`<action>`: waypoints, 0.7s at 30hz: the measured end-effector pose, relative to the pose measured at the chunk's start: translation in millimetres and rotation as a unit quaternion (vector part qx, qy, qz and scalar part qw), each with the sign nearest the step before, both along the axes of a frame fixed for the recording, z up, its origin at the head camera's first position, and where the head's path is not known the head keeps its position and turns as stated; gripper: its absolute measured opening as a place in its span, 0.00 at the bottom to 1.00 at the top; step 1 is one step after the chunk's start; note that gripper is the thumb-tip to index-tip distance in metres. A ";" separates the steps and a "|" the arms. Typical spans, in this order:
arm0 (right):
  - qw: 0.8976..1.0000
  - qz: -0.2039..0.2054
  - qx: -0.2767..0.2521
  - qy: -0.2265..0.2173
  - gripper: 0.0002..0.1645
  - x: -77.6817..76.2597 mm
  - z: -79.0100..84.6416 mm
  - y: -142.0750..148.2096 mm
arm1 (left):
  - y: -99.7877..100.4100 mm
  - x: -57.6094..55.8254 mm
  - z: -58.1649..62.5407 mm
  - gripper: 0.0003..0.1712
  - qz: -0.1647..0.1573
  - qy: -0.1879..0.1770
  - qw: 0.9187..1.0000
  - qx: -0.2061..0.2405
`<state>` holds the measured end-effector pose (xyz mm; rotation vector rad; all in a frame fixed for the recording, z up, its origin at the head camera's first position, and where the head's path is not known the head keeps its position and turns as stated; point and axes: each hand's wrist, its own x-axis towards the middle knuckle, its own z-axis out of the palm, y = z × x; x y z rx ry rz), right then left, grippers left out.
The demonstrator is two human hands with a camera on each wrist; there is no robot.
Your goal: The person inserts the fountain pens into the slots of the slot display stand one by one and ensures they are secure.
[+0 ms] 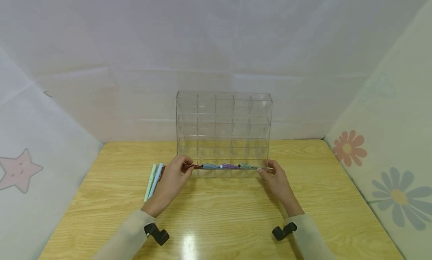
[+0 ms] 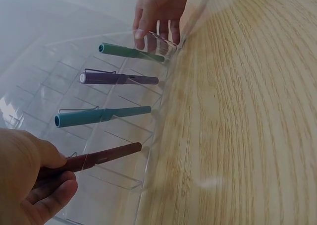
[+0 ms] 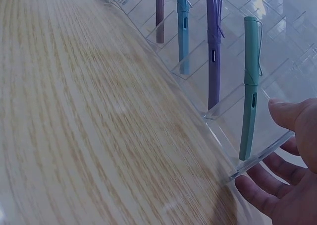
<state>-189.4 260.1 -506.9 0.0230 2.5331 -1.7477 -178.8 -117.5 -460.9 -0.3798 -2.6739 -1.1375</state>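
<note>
A clear pen rack [image 1: 224,142] with tiered compartments stands near the back of the table. My left hand [image 1: 172,181] pinches a dark red pen [image 2: 114,154] by its clip end, its lower part in the lowest tier's leftmost slot. To the right in that tier lean a blue pen [image 2: 86,117], a purple pen [image 3: 213,46] and a green pen [image 3: 251,81], one per slot. My right hand [image 1: 277,181] grips the rack's lower right side, thumb at the front and fingers along the side.
Left of the rack, a light green pen [image 1: 150,183] and a light blue pen [image 1: 155,180] lie side by side on the wooden table [image 1: 229,222]. Behind the table hangs a pale cloth [image 1: 141,84], with printed cloth at both sides.
</note>
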 end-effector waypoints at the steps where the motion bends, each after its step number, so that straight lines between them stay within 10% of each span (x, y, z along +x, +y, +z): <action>1: 1.000 -0.001 0.001 -0.001 0.37 0.2 0.2 -0.2 | 0.4 -0.1 0.0 0.10 0.001 -0.002 1.000 0.001; 21: 1.000 -0.005 0.016 -0.001 0.38 -5.5 -1.5 -3.0 | -6.6 2.1 1.7 0.28 0.025 -0.025 0.999 -0.022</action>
